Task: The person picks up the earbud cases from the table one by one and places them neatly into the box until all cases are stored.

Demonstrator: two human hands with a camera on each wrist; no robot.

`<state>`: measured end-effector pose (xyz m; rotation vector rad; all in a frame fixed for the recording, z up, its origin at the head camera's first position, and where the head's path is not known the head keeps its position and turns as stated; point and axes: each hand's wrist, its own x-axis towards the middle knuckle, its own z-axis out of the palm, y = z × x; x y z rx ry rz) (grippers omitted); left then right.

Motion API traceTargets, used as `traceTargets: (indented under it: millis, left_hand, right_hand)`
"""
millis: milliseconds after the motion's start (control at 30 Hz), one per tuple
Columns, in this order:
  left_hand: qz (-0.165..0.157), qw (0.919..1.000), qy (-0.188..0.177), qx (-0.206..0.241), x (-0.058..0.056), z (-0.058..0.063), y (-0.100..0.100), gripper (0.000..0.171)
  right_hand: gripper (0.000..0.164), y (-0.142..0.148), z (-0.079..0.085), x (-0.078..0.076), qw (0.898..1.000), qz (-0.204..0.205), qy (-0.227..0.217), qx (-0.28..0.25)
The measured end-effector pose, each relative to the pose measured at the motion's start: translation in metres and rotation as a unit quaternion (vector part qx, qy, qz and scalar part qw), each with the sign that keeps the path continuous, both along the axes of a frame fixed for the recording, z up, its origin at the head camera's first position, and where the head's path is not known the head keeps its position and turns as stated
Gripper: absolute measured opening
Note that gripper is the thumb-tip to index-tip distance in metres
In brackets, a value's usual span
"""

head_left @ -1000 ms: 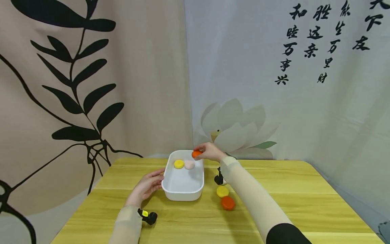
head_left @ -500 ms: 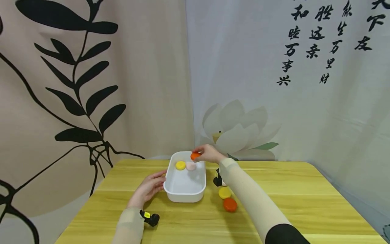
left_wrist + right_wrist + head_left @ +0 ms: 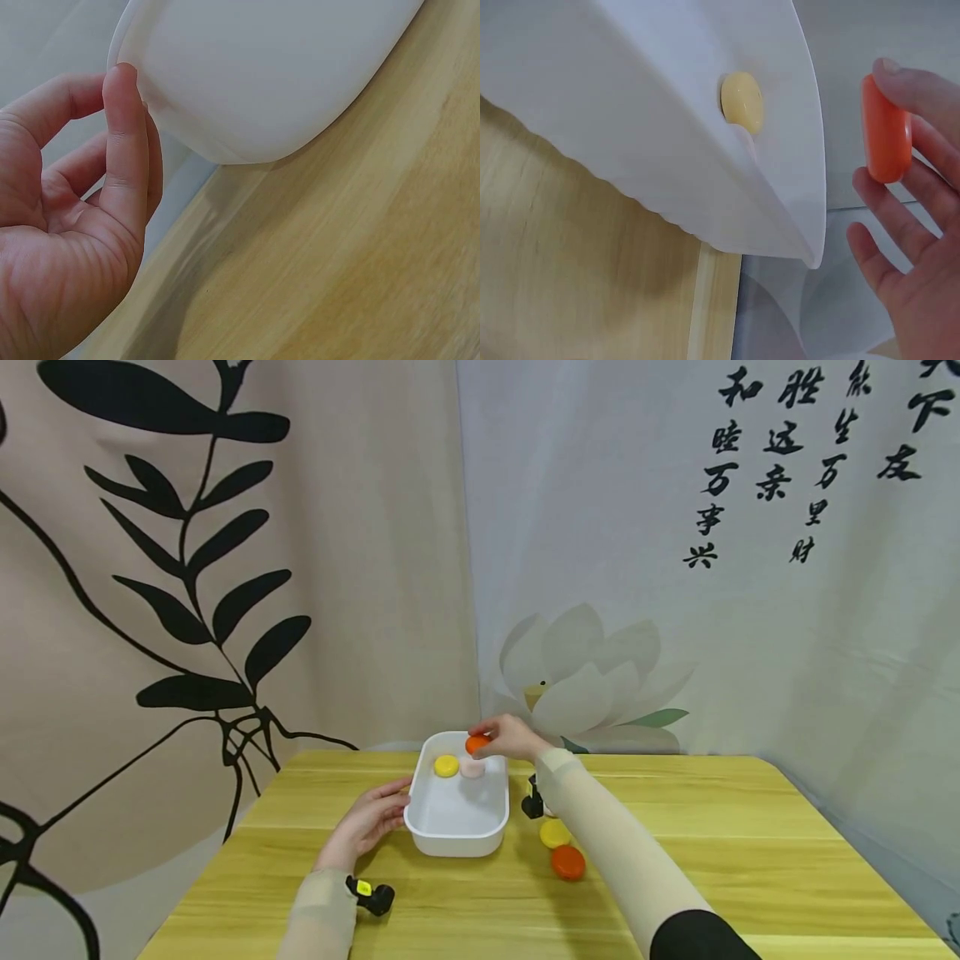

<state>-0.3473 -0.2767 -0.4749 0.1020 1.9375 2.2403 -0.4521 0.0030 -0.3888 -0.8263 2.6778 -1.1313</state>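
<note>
In the head view my right hand (image 3: 513,737) pinches an orange, smooth rounded disc (image 3: 477,743) between thumb and fingertips, over the far right corner of a white rectangular tub (image 3: 459,845). The right wrist view shows this orange disc (image 3: 887,131) side-on, beyond the tub's rim, with the lower fingers spread. Inside the tub, at its far end, lie a yellow disc (image 3: 446,766) and a pale pink disc (image 3: 472,768) side by side. My left hand (image 3: 369,822) touches the tub's left side with extended fingers; in the left wrist view its fingertips (image 3: 121,79) sit right at the rim.
To the tub's right on the wooden table (image 3: 675,827) lie another yellow disc (image 3: 554,833) and an orange-red disc (image 3: 567,863), close to my right forearm. A pale thing beside them is mostly hidden by the sleeve. A printed curtain (image 3: 360,568) hangs behind the table.
My right hand has carried the orange disc slightly left, from the tub's far right rim to farther over its inside. My left hand stays at the tub's side. The view has shifted a little.
</note>
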Motion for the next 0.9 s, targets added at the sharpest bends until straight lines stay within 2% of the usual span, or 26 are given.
traceTargets:
  millis: [367,667,900]
  left_hand:
    - [0.008,1.0,-0.003,0.001,0.0,0.0,0.001,0.055]
    - [0.006,1.0,0.001,-0.003,0.001,-0.001,0.0,0.055]
    - [0.017,0.9998,-0.007,0.006,0.0,-0.001,0.001,0.054]
  right_hand:
    - [0.042,-0.01,0.001,-0.002,1.0,-0.009,-0.003,-0.008]
    - [0.042,-0.016,0.001,0.0,1.0,-0.003,0.001,-0.008]
    - [0.044,-0.02,0.001,-0.002,1.0,0.002,0.005,-0.012]
